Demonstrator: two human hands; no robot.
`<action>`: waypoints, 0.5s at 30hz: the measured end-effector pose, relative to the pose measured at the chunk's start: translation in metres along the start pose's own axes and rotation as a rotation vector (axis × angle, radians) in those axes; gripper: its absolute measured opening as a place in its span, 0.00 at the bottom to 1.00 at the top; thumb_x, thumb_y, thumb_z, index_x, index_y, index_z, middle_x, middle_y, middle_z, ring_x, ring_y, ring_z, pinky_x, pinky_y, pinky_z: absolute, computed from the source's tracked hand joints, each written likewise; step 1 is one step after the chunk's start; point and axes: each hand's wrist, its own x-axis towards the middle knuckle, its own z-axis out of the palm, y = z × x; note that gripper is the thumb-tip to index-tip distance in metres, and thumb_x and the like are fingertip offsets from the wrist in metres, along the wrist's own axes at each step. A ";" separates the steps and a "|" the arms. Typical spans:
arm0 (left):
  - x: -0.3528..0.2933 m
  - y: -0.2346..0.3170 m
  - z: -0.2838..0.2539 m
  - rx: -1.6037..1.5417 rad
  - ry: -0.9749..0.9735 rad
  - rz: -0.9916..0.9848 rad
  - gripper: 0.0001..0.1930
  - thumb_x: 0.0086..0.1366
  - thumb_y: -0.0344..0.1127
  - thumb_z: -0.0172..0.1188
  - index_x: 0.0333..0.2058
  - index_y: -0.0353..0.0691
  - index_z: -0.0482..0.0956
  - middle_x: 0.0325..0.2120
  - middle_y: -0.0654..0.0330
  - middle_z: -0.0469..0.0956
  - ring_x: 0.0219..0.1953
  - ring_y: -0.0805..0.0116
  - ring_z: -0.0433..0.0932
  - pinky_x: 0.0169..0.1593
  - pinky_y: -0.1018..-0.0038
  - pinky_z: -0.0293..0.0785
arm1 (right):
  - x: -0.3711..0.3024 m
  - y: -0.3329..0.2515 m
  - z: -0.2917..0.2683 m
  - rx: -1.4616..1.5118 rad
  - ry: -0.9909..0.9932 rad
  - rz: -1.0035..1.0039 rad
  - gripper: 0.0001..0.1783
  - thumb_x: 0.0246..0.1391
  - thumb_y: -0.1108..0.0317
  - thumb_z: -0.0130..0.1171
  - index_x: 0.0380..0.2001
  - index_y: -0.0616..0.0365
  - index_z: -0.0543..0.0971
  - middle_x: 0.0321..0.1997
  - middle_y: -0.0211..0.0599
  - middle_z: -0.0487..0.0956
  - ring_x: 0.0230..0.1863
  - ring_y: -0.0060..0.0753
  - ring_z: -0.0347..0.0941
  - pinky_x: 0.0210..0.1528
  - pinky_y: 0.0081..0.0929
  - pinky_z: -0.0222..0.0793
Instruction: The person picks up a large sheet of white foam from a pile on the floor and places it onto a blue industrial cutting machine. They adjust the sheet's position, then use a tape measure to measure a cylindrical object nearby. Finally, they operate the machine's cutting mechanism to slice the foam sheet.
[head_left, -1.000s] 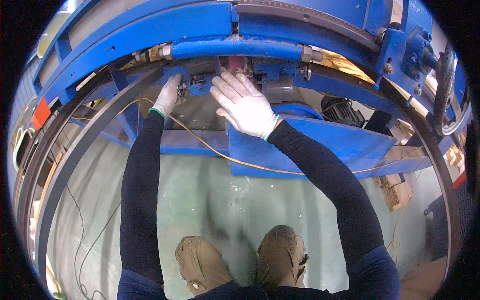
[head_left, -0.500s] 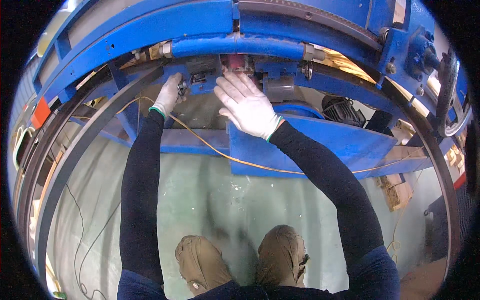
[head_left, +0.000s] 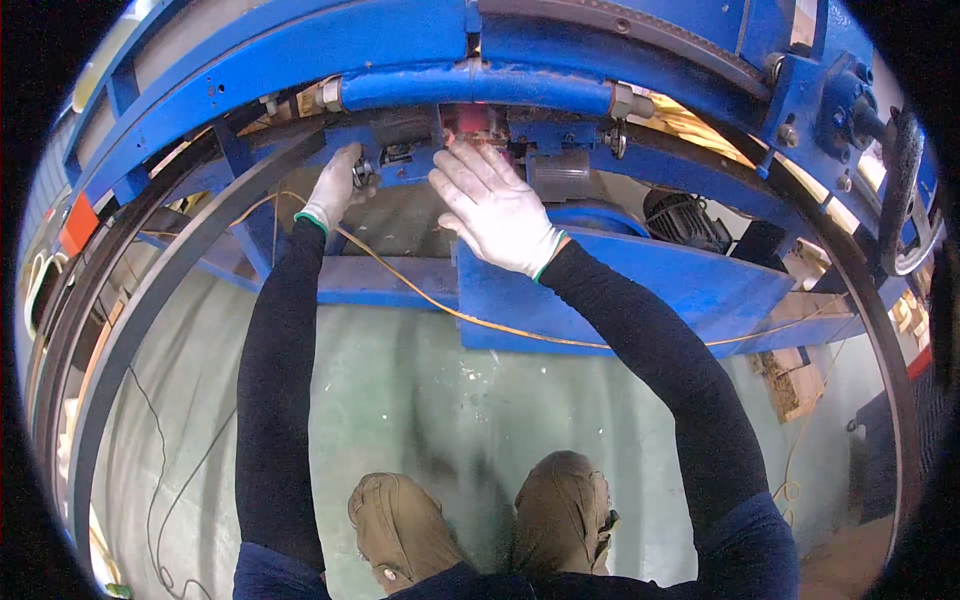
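My left hand [head_left: 334, 190], in a white glove with a green cuff, is closed around a small metal knob [head_left: 364, 173] on the underside of the blue machine frame [head_left: 405, 92]. Part of the knob hides behind the fingers. My right hand [head_left: 493, 208], gloved the same way, lies flat with its fingers stretched out and the thumb apart. Its fingertips reach to the machine's middle, just below a reddish part [head_left: 474, 122]. Whether they press on it, I cannot tell. A clear cylindrical part [head_left: 560, 176] sits right of that hand.
A yellow cable [head_left: 430, 295] runs across below my hands, in front of a blue panel [head_left: 620, 290]. A dark motor [head_left: 685, 220] stands behind the panel. Curved dark rails [head_left: 150, 325] pass on the left. At the right is a handwheel [head_left: 900, 190]; wood pieces [head_left: 790, 385] lie on the floor.
My left hand has shifted slightly at the knob, and its fingers show a little differently around it. The right hand has stayed almost in place.
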 end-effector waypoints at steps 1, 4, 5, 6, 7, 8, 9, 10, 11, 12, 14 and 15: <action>0.005 -0.003 -0.002 -0.016 0.014 -0.001 0.19 0.72 0.53 0.42 0.47 0.46 0.72 0.30 0.65 0.76 0.24 0.77 0.73 0.26 0.77 0.69 | 0.001 0.000 -0.001 0.009 -0.001 -0.001 0.30 0.53 0.52 0.60 0.56 0.56 0.73 0.64 0.43 0.70 0.70 0.46 0.59 0.72 0.47 0.49; 0.017 -0.011 -0.018 -0.087 -0.071 0.059 0.21 0.72 0.54 0.47 0.54 0.47 0.70 0.36 0.66 0.74 0.34 0.74 0.75 0.35 0.73 0.75 | 0.003 0.001 -0.001 0.023 -0.001 -0.006 0.31 0.53 0.52 0.60 0.56 0.57 0.73 0.64 0.43 0.70 0.70 0.46 0.59 0.72 0.47 0.49; 0.021 -0.013 -0.023 -0.115 -0.122 0.090 0.23 0.72 0.54 0.49 0.57 0.47 0.69 0.38 0.66 0.73 0.38 0.72 0.76 0.38 0.71 0.77 | 0.003 0.001 -0.001 0.019 0.000 -0.009 0.31 0.53 0.52 0.60 0.56 0.57 0.73 0.64 0.43 0.70 0.70 0.46 0.59 0.72 0.47 0.49; 0.025 -0.017 -0.026 -0.099 -0.137 0.067 0.22 0.72 0.53 0.48 0.57 0.46 0.69 0.38 0.65 0.73 0.38 0.72 0.76 0.39 0.71 0.77 | 0.004 0.001 -0.001 0.016 0.002 -0.012 0.31 0.53 0.52 0.60 0.56 0.57 0.73 0.64 0.43 0.70 0.70 0.46 0.59 0.72 0.47 0.49; 0.025 -0.021 -0.027 -0.083 -0.151 0.039 0.22 0.72 0.53 0.48 0.56 0.46 0.69 0.39 0.64 0.73 0.38 0.72 0.76 0.39 0.71 0.77 | 0.003 0.000 -0.001 0.019 0.000 -0.006 0.31 0.53 0.52 0.60 0.57 0.57 0.73 0.64 0.43 0.70 0.69 0.46 0.59 0.72 0.46 0.49; 0.026 -0.024 -0.028 -0.068 -0.164 0.012 0.21 0.73 0.52 0.47 0.56 0.45 0.70 0.39 0.63 0.73 0.37 0.73 0.75 0.40 0.71 0.77 | 0.003 -0.001 0.000 0.022 -0.001 0.000 0.31 0.53 0.52 0.60 0.57 0.57 0.73 0.64 0.43 0.70 0.69 0.46 0.59 0.72 0.46 0.49; 0.027 -0.028 -0.030 0.237 -0.105 0.250 0.21 0.73 0.51 0.46 0.55 0.44 0.70 0.38 0.63 0.74 0.34 0.73 0.75 0.37 0.72 0.75 | 0.003 -0.002 0.001 0.024 -0.001 0.005 0.31 0.53 0.52 0.60 0.57 0.57 0.73 0.64 0.43 0.70 0.69 0.46 0.60 0.72 0.46 0.49; 0.024 -0.028 -0.027 0.544 -0.045 0.485 0.21 0.73 0.50 0.44 0.54 0.42 0.70 0.37 0.63 0.74 0.32 0.74 0.74 0.35 0.73 0.74 | 0.001 -0.003 0.001 0.027 -0.006 0.004 0.31 0.53 0.52 0.60 0.57 0.57 0.73 0.64 0.44 0.70 0.69 0.46 0.60 0.72 0.46 0.49; 0.023 -0.027 -0.022 0.588 -0.018 0.506 0.21 0.73 0.49 0.44 0.53 0.41 0.70 0.38 0.62 0.74 0.31 0.73 0.74 0.34 0.72 0.74 | -0.001 -0.005 0.002 0.030 -0.011 0.003 0.31 0.53 0.52 0.60 0.57 0.57 0.73 0.64 0.44 0.70 0.69 0.46 0.60 0.72 0.46 0.49; 0.022 -0.026 -0.018 0.636 0.008 0.523 0.20 0.73 0.49 0.43 0.52 0.40 0.70 0.38 0.60 0.74 0.30 0.72 0.74 0.34 0.72 0.73 | -0.002 -0.006 0.002 0.033 -0.015 0.002 0.31 0.53 0.52 0.60 0.57 0.57 0.73 0.64 0.44 0.70 0.69 0.46 0.60 0.72 0.46 0.49; 0.016 -0.014 -0.001 0.191 -0.018 0.126 0.20 0.72 0.47 0.44 0.52 0.36 0.70 0.42 0.56 0.74 0.31 0.68 0.75 0.36 0.69 0.75 | -0.003 -0.006 0.000 0.050 -0.020 0.016 0.30 0.53 0.53 0.60 0.57 0.57 0.73 0.64 0.44 0.70 0.69 0.46 0.60 0.72 0.45 0.49; 0.022 -0.027 0.004 0.189 0.037 0.264 0.19 0.71 0.44 0.46 0.52 0.36 0.69 0.42 0.54 0.74 0.33 0.63 0.76 0.38 0.68 0.75 | -0.004 -0.006 -0.001 0.058 -0.023 0.024 0.30 0.53 0.53 0.60 0.57 0.57 0.73 0.64 0.44 0.70 0.69 0.46 0.60 0.72 0.45 0.49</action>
